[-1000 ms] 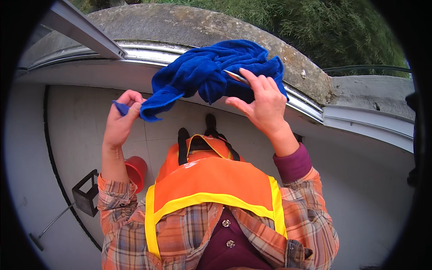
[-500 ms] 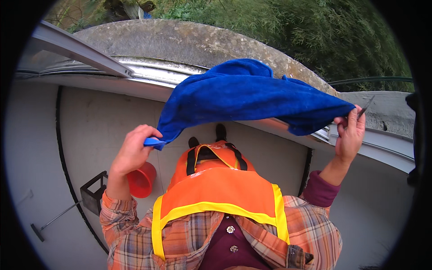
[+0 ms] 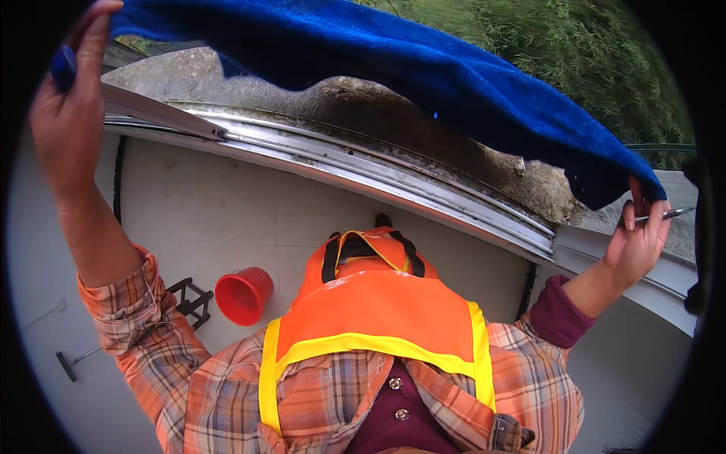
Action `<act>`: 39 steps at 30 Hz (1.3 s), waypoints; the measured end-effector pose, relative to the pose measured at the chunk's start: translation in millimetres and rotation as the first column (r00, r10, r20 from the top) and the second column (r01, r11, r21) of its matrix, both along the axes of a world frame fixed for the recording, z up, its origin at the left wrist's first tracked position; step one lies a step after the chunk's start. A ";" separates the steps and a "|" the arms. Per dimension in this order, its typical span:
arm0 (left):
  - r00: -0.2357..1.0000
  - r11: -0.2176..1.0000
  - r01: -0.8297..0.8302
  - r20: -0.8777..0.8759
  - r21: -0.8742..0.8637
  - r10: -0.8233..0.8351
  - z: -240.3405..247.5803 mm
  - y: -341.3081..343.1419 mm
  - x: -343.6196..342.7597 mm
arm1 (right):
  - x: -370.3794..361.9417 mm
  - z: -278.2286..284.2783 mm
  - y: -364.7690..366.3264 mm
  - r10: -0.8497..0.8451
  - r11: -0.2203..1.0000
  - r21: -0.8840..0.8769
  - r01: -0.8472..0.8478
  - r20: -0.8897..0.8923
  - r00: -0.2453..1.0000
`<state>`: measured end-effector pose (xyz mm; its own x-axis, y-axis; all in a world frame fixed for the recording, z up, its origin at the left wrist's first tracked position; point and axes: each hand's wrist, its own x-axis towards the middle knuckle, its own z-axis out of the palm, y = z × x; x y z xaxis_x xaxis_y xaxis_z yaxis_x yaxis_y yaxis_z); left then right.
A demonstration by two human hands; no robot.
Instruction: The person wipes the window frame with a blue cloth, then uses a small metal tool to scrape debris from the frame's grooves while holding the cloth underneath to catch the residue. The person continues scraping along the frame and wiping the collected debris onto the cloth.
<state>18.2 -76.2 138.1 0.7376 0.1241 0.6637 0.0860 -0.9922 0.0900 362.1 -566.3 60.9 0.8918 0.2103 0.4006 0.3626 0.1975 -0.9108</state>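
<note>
A blue cloth [image 3: 423, 68] is stretched wide between my two raised hands, above the window sill. At the upper left my left hand [image 3: 72, 121] pinches one end of it, and a small dark blue piece [image 3: 63, 66] shows by those fingers; what that piece is I cannot tell. The other end is pinched by my right hand [image 3: 635, 246] at the far right. A thin metal tool [image 3: 669, 214] sticks out from between the right fingers, its kind unclear. The cloth's lower edge hangs in loose folds over the concrete ledge [image 3: 529, 178].
Below the cloth runs a metal window track [image 3: 363, 178], with a frame bar [image 3: 162, 113] at its left. A red bucket [image 3: 243, 296] stands on the floor beside a dark stool-like frame [image 3: 190, 303]. A long-handled tool [image 3: 68, 366] is at the lower left. Green foliage [image 3: 582, 68] grows outside.
My left hand has risen far up and to the left, pulling the cloth wider. My right hand has shifted right and slightly down. The cloth is now higher, uncovering more of the track.
</note>
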 end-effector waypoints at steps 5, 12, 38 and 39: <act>0.968 0.935 -0.163 -0.235 -0.315 0.090 -51.6 -33.1 -4.8 | -28.1 -20.8 1.0 -0.134 0.949 -0.305 0.073 -0.186 0.973; 0.759 0.828 -0.348 -0.651 -0.440 -0.027 -122.1 -40.2 -24.9 | -50.4 -3.0 18.3 0.285 0.262 -0.897 -0.356 -0.280 0.917; 0.835 0.954 -0.187 -0.550 -0.233 0.029 -136.2 -57.3 -17.7 | -120.7 -88.1 219.9 0.785 0.123 -0.943 -0.310 -0.098 0.612; 0.817 0.948 -0.209 -0.575 -0.240 0.035 -136.2 -57.9 -17.8 | -122.0 -87.8 220.3 0.765 0.116 -0.949 -0.292 -0.102 0.635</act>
